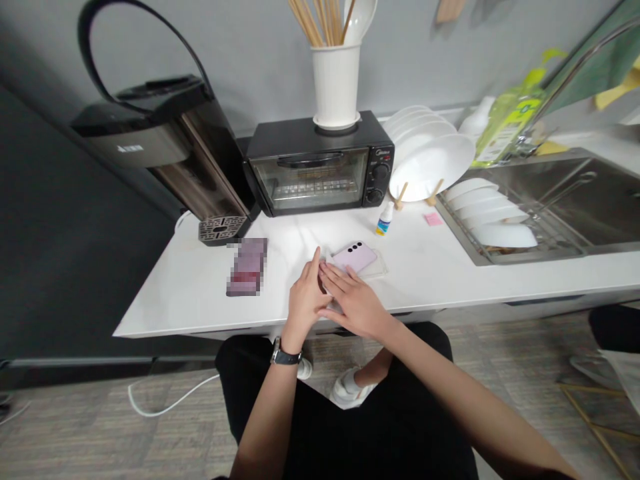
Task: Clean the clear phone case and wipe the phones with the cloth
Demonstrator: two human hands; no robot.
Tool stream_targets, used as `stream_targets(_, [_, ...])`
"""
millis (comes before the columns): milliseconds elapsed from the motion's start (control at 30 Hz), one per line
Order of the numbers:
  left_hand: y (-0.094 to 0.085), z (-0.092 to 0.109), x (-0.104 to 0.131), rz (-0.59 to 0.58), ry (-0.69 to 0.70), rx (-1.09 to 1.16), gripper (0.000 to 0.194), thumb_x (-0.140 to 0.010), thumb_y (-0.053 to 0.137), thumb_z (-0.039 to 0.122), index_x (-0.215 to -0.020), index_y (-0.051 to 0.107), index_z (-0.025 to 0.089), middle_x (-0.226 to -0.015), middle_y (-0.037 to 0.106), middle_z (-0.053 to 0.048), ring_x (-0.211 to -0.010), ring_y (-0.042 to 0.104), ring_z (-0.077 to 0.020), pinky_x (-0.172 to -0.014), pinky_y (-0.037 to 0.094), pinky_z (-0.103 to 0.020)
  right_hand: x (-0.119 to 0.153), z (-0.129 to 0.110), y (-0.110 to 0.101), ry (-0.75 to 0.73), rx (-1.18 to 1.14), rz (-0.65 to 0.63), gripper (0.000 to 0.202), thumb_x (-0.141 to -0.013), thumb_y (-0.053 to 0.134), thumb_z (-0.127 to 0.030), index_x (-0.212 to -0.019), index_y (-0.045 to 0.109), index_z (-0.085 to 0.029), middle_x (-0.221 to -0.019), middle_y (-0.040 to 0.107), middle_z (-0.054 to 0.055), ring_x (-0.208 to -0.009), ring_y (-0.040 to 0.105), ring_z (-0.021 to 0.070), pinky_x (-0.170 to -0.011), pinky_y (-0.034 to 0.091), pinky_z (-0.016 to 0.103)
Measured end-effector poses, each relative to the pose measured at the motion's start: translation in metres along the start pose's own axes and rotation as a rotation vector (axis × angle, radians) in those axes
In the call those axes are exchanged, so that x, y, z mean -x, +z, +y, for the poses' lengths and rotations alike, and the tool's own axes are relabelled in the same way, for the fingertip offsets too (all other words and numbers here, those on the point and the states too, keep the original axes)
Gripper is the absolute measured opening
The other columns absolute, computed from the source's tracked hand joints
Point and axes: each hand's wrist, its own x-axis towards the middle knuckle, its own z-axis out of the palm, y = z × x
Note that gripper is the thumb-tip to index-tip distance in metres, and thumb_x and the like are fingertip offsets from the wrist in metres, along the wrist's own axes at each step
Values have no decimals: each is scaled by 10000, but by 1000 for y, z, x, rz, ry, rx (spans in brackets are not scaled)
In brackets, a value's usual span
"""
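My left hand [306, 293], with a dark-strapped watch [287, 356] at the wrist, is at the counter's front edge with its index finger stretched out. My right hand [357, 303] meets it from the right, its fingers straight and laid against the left hand's fingers. Whatever may be between the palms is hidden. Just beyond the hands, a lilac phone [357, 256] lies camera side up, partly over a clear phone case [376, 267]. A small white spray bottle [385, 220] with a blue and yellow label stands behind them.
A toaster oven [315, 177] carries a white holder [336, 87] of chopsticks. To the left are a water dispenser [200, 167] and a blurred-out phone-shaped object [249, 267]. Racked plates [433, 170], a pink slip [433, 219] and a sink [575, 250] with bowls stand right.
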Motion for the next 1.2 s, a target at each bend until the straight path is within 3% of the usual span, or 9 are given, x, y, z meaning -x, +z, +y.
stream_targets(67, [2, 0, 0, 1, -2, 7, 745, -629, 505, 234, -1198, 25, 220, -1078, 385, -53, -971, 384, -182, -760, 355, -298, 9, 8, -4, 23, 3, -5, 561, -712, 267, -478, -1177, 182, -175, -1226, 190, 18, -1122, 101, 131, -938, 146, 337])
stream_targets(233, [2, 3, -1, 22, 9, 50, 750, -629, 500, 344, -1198, 28, 216, -1070, 394, -44, -979, 371, -179, -779, 345, -306, 3, 42, 0, 274, 87, 68, 510, -741, 262, -407, -1178, 183, -155, -1222, 194, 48, -1121, 97, 175, -924, 129, 402])
stream_targets(300, [1, 3, -1, 24, 20, 56, 735, -641, 491, 328, -1199, 25, 214, -1071, 391, -45, -979, 371, -174, -781, 344, -300, -7, 35, 6, 254, 81, 71, 535, -731, 276, -421, -1178, 179, -144, -1221, 200, 52, -1121, 92, 178, -924, 124, 404])
stream_targets(400, [0, 1, 0, 18, 40, 50, 713, -648, 489, 300, -1199, 45, 211, -1098, 364, -58, -990, 363, -171, -796, 333, -287, -13, 10, 9, 111, 24, 39, 567, -713, 286, -457, -1177, 182, -147, -1221, 202, 42, -1123, 89, 154, -936, 120, 366])
stream_targets(533, [0, -1, 2, 10, 41, 41, 704, -631, 511, 276, -1190, 83, 250, -1081, 381, -48, -979, 372, -164, -804, 329, -277, 2, 3, -1, -3, -39, -17, 554, -715, 273, -470, -1178, 173, -183, -1222, 199, 15, -1118, 115, 129, -937, 145, 337])
stream_targets(733, [-1, 3, 1, 25, 19, 47, 741, -634, 500, 320, -1196, 26, 222, -1060, 395, -46, -985, 374, -163, -790, 340, -297, 9, 47, -7, 195, 46, 19, 469, -745, 269, -390, -1169, 197, -204, -1215, 213, 26, -1115, 119, 161, -921, 136, 404])
stream_targets(867, [-3, 3, 2, 5, 19, 23, 706, -647, 487, 276, -1195, 46, 229, -1077, 388, -42, -981, 379, -173, -778, 348, -297, -7, 24, 1, 113, 21, 5, 527, -718, 291, -443, -1170, 198, -187, -1217, 211, 27, -1118, 112, 158, -925, 137, 390])
stream_targets(1000, [-4, 2, 2, -13, 18, 3, 712, -626, 503, 195, -1191, 76, 268, -1093, 385, -37, -957, 396, -180, -765, 360, -290, -1, 1, -2, -19, -45, -37, 553, -704, 297, -473, -1173, 183, -204, -1220, 202, 5, -1116, 125, 134, -931, 157, 351])
stream_targets(1200, [-6, 7, 2, 3, 24, 46, 679, -641, 486, 339, -1184, 83, 288, -1091, 396, -28, -1004, 360, -184, -796, 341, -315, 6, 39, -6, 220, 65, 19, 470, -740, 300, -374, -1167, 202, -203, -1216, 210, 28, -1115, 129, 165, -923, 146, 400])
